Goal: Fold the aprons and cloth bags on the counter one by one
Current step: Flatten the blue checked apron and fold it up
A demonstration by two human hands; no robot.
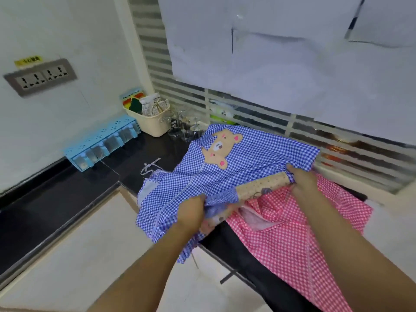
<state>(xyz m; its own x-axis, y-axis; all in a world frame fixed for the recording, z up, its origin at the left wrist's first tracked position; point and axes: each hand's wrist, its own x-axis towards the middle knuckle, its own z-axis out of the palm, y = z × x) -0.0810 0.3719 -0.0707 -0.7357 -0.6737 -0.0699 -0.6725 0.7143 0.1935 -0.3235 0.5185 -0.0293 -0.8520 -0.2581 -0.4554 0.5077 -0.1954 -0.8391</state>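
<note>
A blue checked apron point(252, 158) with a bear patch lies bunched on the black counter point(126, 163). Its near edge carries a beige dotted band. My left hand point(191, 212) grips the apron's near left part, fingers curled into the cloth. At the band's right end, my right hand point(301, 179) pinches the blue fabric. Under and to the right of it a pink checked apron point(304, 233) spreads over the counter and hangs down past its front edge.
A light-blue spice rack point(101, 143) stands against the left wall. A cream basket point(150, 120) with packets and several glass jars point(184, 127) fill the back corner. Power sockets point(40, 77) sit on the wall. A striped blind backs the counter.
</note>
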